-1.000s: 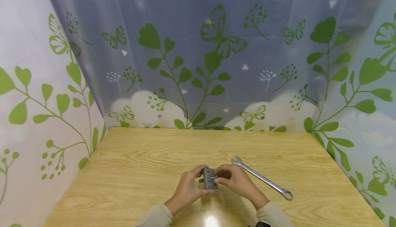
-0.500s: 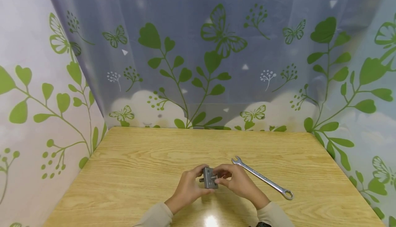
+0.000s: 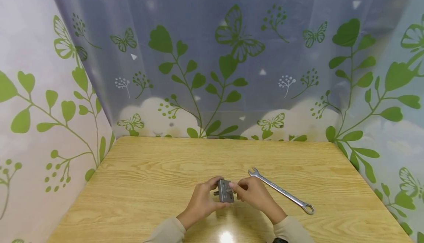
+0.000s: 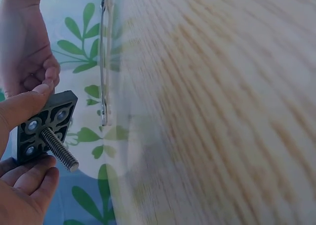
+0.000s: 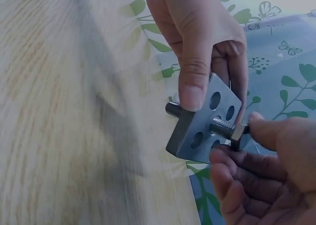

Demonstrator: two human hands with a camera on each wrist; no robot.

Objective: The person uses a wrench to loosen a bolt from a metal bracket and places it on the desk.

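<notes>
1. Along a leaf-printed sheet [image 3: 36, 140] runs the left edge of the wood-grain table [image 3: 132, 176]; a broad stretch of tabletop separates it from the hands.
2. The left hand [image 3: 201, 199] grips a square metal plate [image 3: 226, 191], thumb and fingers bent over opposite edges.
3. The plate is held tilted above the tabletop between both hands, well apart from the table's far edge, its holed face towards the right hand.
4. A hex bolt [image 5: 223, 129] passes through its middle: threaded end out on the ribbed side, head standing off the holed face.
5. The right hand [image 3: 255, 196] has its fingers curled, thumb and forefinger pinching the bolt head.
6. Just beyond it, a combination wrench [image 3: 281, 190] lies slantwise, well inside the right edge.
</notes>
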